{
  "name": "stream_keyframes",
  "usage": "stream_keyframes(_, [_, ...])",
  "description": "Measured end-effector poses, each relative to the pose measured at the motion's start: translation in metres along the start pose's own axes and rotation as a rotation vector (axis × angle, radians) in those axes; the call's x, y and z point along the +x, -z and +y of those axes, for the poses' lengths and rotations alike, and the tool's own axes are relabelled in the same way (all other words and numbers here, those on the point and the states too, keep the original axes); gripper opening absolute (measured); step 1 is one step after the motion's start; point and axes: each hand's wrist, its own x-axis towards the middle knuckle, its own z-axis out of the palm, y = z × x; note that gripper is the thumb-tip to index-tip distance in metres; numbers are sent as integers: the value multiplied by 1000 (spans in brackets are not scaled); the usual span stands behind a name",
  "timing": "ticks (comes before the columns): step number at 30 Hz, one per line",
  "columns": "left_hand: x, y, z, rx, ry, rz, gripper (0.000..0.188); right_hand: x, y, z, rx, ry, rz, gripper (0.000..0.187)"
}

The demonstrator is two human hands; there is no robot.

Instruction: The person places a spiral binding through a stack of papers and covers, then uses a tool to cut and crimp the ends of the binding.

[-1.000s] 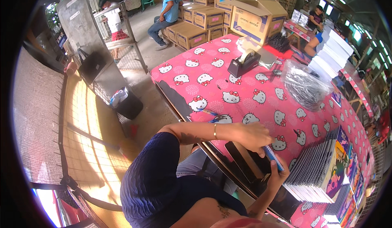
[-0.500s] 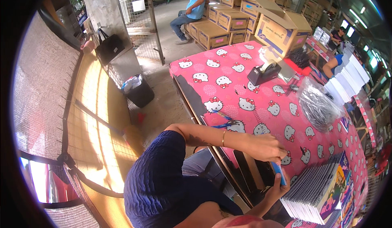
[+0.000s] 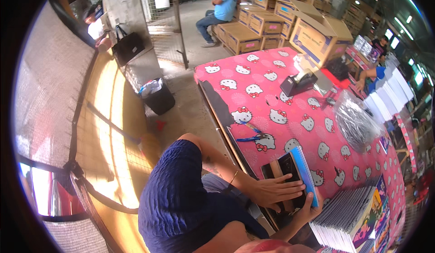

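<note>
My left hand (image 3: 276, 190) reaches in from the left with a bracelet at the wrist. Its fingers lie stretched out over a dark surface with a tan strip (image 3: 275, 168) by the table's near edge. Beside those fingertips stands a narrow blue spiral notebook (image 3: 304, 171), a coil running along its edge. My right hand (image 3: 309, 211) grips its lower end, thumb on the near side. Close to that hand, spiral notebooks (image 3: 342, 216) with coloured covers are stacked in a long row. Blue-handled pliers (image 3: 250, 139) rest farther off on the pink cloth.
On the pink patterned table (image 3: 253, 78) stand a black tape dispenser (image 3: 299, 84) and a clear plastic bag (image 3: 355, 117). Cartons (image 3: 317, 38) are piled beyond, where a person in blue (image 3: 224, 6) sits. A black bin (image 3: 158, 100) stands left on the floor.
My left hand has moved from the notebook's top back toward me and opened flat. More of the blue notebook now shows. The seated person's arms have shifted, and someone appears at the far left.
</note>
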Motion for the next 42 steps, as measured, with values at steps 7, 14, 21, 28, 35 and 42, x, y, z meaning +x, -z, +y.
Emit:
stream_keyframes(7, [26,10,-17,242,-57,62,83,8,-7,-21,-87,33,-2,28])
stream_keyframes(14, [52,27,-22,350,-66,64,83,0,-2,-16,-198,-73,-37,25])
stream_keyframes(21, [84,34,-26,371,-74,64,86,10,-4,-25,-127,-55,-79,22])
stream_keyframes(28, [86,85,-12,39,-9,-204,66,9,-2,-27,-109,-53,-116,24])
stream_keyframes(35, [116,73,-43,-206,-46,-385,37,8,-10,-32,-99,90,65,25])
stream_keyframes(42, [99,61,-45,-208,-138,-162,26,-2,-4,-17,37,-13,38,19])
